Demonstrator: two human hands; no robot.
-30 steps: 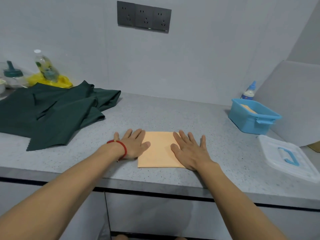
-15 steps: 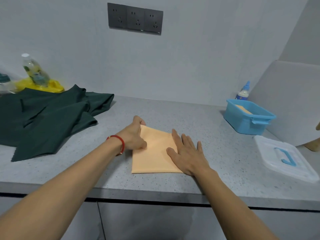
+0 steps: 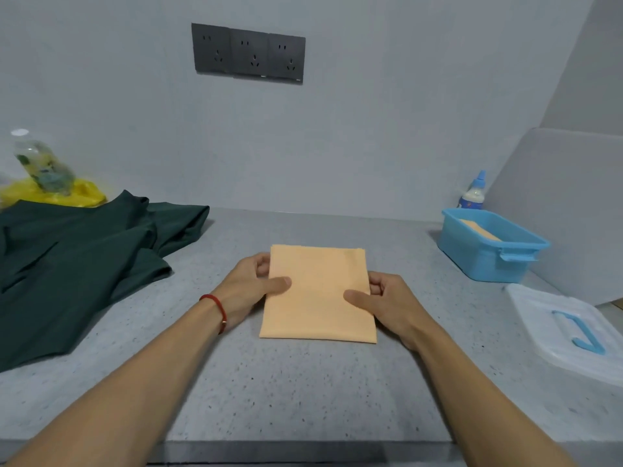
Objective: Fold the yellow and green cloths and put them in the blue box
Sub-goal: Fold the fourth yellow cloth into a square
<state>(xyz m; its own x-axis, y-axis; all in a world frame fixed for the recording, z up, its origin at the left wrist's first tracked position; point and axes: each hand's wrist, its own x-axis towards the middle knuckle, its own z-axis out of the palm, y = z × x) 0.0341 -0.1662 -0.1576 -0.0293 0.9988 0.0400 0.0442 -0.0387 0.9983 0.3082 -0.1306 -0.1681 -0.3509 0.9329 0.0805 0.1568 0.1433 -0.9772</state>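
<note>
Nearest to the camera, both forearms are reaching over the grey table point(image 3: 303, 382) toward the folded yellow cloth point(image 3: 318, 293), which is lying flat in the middle of it. The left hand point(image 3: 247, 291) is pinching the cloth's left edge, thumb on top and fingers point(image 3: 262, 264) curled under. The right hand point(image 3: 387, 303) is doing the same on the right edge. The fingers of both hands are clamped on the cloth, probably so that the folded layers are not opening when it is lifted.

To the left, the green cloth point(image 3: 77, 264) is lying crumpled and not yet folded. To the right, a clear lid point(image 3: 566, 332) with a blue handle is lying beside the blue box point(image 3: 492, 251), so the box is standing open for the cloths. One folded yellow piece is already lying inside. Behind the box a small bottle point(image 3: 473, 192) is standing at the wall.
</note>
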